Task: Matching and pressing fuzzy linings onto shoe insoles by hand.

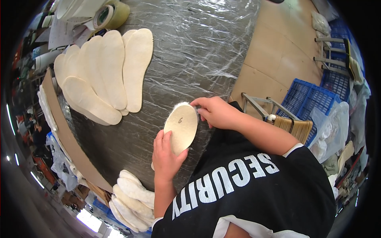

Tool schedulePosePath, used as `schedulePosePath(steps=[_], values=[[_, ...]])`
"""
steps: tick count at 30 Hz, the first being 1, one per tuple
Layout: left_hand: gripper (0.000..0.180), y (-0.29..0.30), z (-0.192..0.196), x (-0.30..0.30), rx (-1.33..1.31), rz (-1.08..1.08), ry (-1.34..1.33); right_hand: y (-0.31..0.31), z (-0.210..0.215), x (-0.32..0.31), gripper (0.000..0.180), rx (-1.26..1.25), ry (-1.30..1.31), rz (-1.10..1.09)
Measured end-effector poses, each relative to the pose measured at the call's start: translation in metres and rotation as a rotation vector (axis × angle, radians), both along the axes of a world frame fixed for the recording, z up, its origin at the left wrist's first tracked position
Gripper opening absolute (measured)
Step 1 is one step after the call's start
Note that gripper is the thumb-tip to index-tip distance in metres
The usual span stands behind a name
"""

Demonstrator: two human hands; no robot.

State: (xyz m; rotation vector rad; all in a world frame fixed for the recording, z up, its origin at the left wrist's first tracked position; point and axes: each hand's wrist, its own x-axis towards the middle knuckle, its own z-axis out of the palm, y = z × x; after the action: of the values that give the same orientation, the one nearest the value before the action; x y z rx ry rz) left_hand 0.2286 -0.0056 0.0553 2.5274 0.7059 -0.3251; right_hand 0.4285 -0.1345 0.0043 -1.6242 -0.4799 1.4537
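Note:
A cream insole (181,125) with a handwritten mark on its flat face and fluffy fleece along its edge is tilted up over the near part of the table. My left hand (167,158) grips its lower end, thumb on one side and fingers on the other. At the upper right edge, the bent thumb and forefinger of my right hand (217,113) pinch the fleecy rim; the exact contact is partly hidden. Farther left, several flat cream insoles (113,69) lie fanned out and overlapping. Below them, left of my left forearm, sits a pile of fluffy insoles (133,202).
Shiny clear plastic covers the dark table (194,51). Tape rolls (105,16) and papers (65,33) crowd its far left corner. A cardboard strip (75,135) borders the left side. On the right stand a woven-seat stool (293,127) and blue crates (303,97).

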Motion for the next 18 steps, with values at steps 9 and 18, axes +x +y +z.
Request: schedulePosePath(steps=[9,18], values=[[0.079,-0.001,0.002,0.002,-0.009,0.003,-0.015,0.024,0.016,-0.020,0.095,0.540,-0.791,0.579],[0.064,0.030,0.033,-0.041,-0.386,0.457,-0.073,0.043,0.010,-0.022,0.105,0.507,-0.903,0.777]])
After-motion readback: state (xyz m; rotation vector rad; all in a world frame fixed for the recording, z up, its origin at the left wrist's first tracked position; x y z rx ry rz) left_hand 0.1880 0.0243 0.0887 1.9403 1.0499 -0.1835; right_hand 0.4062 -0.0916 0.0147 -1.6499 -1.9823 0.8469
